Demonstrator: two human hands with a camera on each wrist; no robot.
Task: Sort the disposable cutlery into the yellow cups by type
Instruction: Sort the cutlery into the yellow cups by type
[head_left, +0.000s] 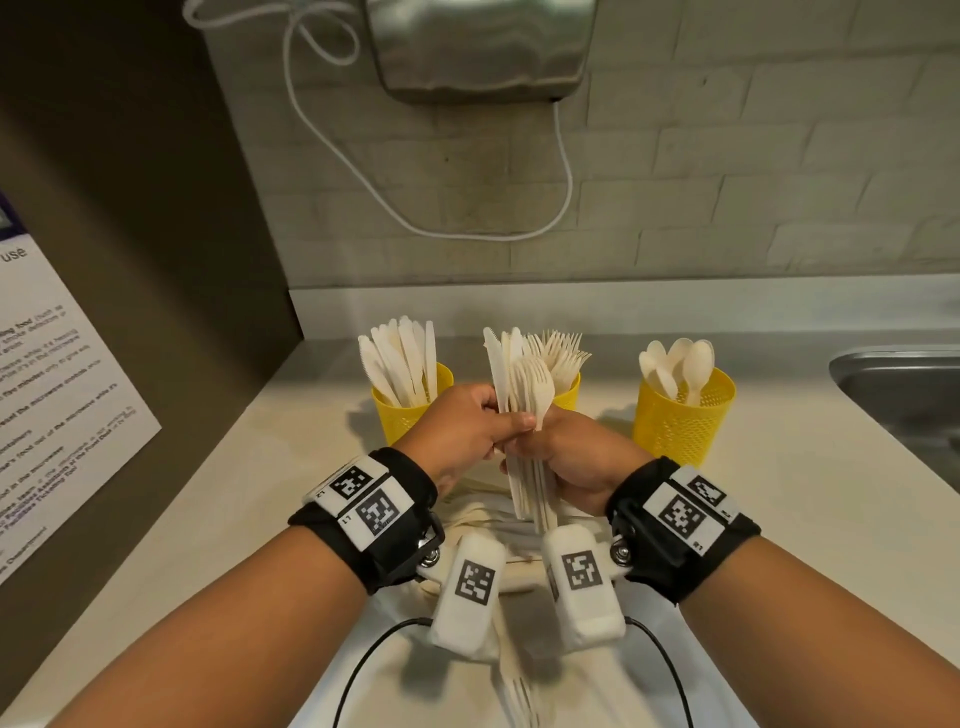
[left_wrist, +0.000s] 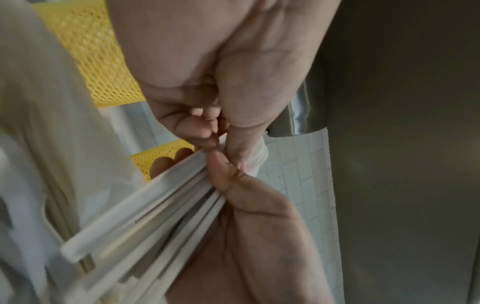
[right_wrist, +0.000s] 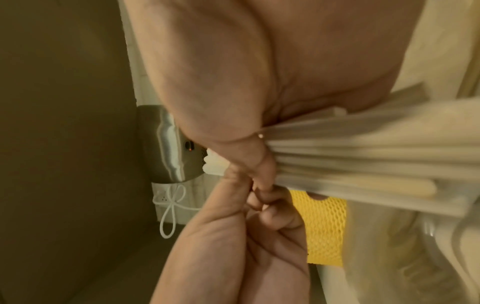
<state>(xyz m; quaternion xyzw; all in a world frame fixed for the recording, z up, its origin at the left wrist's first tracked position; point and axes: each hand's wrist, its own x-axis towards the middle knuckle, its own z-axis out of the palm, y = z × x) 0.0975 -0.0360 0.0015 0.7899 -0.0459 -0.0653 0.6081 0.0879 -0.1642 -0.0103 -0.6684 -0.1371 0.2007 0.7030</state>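
Three yellow mesh cups stand in a row on the counter. The left cup (head_left: 402, 415) holds knives (head_left: 400, 358), the middle cup (head_left: 569, 396) forks (head_left: 563, 353), the right cup (head_left: 680, 426) spoons (head_left: 680, 364). In front of the middle cup my right hand (head_left: 550, 452) grips an upright bundle of mixed white cutlery (head_left: 519, 379), knives and forks, by the handles. My left hand (head_left: 498, 421) pinches the bundle's left side between thumb and fingers. The left wrist view shows the left hand's fingertips (left_wrist: 205, 131) at the handles (left_wrist: 155, 205); the right wrist view shows the right hand (right_wrist: 254, 164) wrapped round them (right_wrist: 363, 156).
More loose white cutlery (head_left: 519, 691) lies on a pale sheet under my wrists. A steel sink (head_left: 898, 395) is sunk into the counter at the right. A steel dryer (head_left: 478, 47) with a white cord (head_left: 563, 171) hangs on the back wall. A dark panel with a notice (head_left: 52, 389) closes off the left.
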